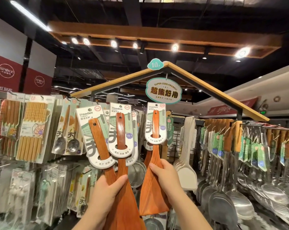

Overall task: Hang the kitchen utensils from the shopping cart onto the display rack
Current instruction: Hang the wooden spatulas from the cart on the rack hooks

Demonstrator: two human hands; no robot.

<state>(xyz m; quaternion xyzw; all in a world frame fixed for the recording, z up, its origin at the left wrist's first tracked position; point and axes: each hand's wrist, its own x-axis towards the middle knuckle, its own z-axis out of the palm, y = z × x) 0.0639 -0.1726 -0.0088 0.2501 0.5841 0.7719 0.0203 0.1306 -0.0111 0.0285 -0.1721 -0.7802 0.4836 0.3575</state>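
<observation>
Left hand (107, 188): fingers grip at least two carded turners (120, 130) by the blades, unhung.
Right hand (167, 176): fingers grip another turner (155, 127), card top raised at display rack (206, 86); hooked or not, unclear.
Remaining: probably all of these; cart unseen.

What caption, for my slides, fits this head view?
Left hand grips wooden turners; right hand holds a single turner at the display rack.

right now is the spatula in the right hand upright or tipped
Upright: the spatula stands handle up, blade down, gripped by the right hand.
</observation>
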